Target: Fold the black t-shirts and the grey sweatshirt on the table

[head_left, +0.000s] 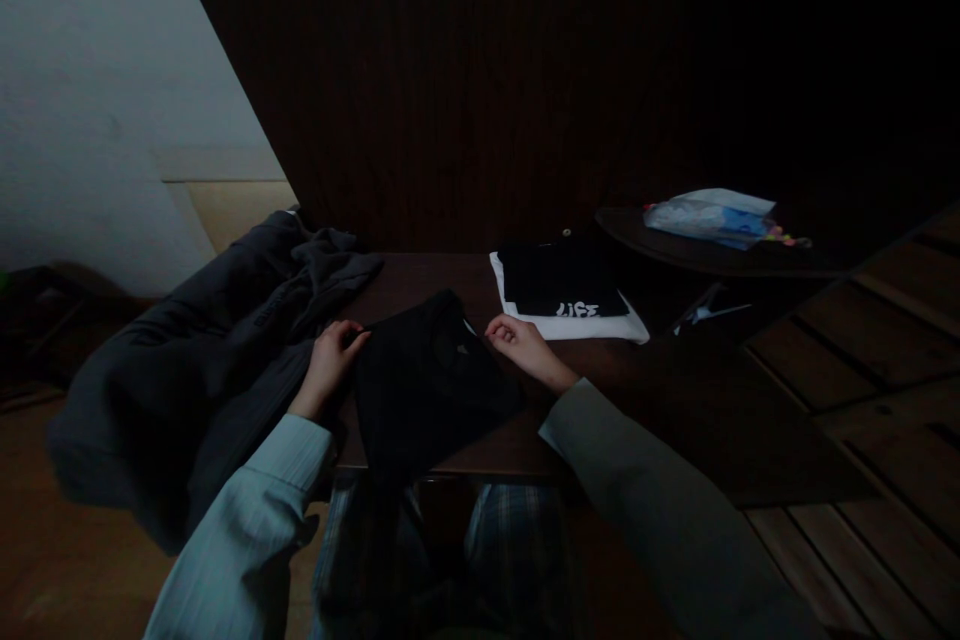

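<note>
Black garment (427, 385), soft and matte, lies partly folded into a rough rectangle on the near part of a dark wooden table (645, 400), its lower edge reaching the table's front rim just above the person's checked trousers. The left hand (330, 360), coming out of a pale ribbed sleeve, sits at the cloth's upper left corner with thumb and fingers pinched together on the hem. The right hand (521, 342), in a smooth greyish sleeve, rests at the upper right edge of the black garment with its fingers curled under; in this dim light I cannot tell whether it actually clamps the fabric or only touches it.

Left of the hands, a bulky grey jacket (202, 360) is heaped in thick, rumpled folds, spilling off the table's side. Behind the right hand is a neat flat stack: a black shirt (562, 282) with white lettering lying on a folded white garment (607, 328). Further right, a crinkled plastic bag (709, 213) rests on a rounded dark shelf (675, 250). Wooden slats (862, 330) run along the right, and dark grooved panelling stands behind
</note>
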Motion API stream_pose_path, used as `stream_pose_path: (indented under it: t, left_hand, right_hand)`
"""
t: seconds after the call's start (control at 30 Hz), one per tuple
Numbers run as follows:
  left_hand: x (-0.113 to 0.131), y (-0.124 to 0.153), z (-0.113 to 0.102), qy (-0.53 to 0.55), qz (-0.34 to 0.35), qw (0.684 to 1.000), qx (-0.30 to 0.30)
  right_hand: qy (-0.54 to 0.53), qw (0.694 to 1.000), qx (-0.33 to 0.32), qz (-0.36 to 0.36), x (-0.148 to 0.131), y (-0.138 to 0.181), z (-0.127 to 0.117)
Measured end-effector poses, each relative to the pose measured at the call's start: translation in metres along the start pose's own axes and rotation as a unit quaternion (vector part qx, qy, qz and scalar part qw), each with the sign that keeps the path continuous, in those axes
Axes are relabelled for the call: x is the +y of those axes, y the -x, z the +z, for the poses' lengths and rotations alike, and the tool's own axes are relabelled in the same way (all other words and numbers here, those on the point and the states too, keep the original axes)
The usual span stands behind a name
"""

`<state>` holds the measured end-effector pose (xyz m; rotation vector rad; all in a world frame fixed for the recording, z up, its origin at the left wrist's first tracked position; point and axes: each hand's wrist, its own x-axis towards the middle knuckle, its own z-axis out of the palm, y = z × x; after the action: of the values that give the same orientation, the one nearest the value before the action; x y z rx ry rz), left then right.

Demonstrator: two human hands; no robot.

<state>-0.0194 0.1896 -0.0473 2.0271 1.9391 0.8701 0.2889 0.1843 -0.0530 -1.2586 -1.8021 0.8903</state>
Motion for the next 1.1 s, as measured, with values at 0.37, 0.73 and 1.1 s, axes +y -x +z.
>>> stream_pose_path:
  t: [0.37, 0.73, 1.1]
  left_hand:
    - [0.01, 0.017, 0.0, -0.169, -0.046, 0.977, 0.125]
    - [0.008, 0.013, 0.0, -0.041, -0.076, 0.992, 0.091]
    - [0.009, 0.01, 0.001, -0.02, -0.106, 0.992, 0.07]
  right_hand:
    - [0.107, 0.979, 0.171, -0.008, -0.005, 0.003, -0.006]
    - [0.118, 0.99, 0.061, -0.047, -0.004, 0.006, 0.007]
    - [0.106, 0.986, -0.044, -0.119, -0.011, 0.013, 0.016]
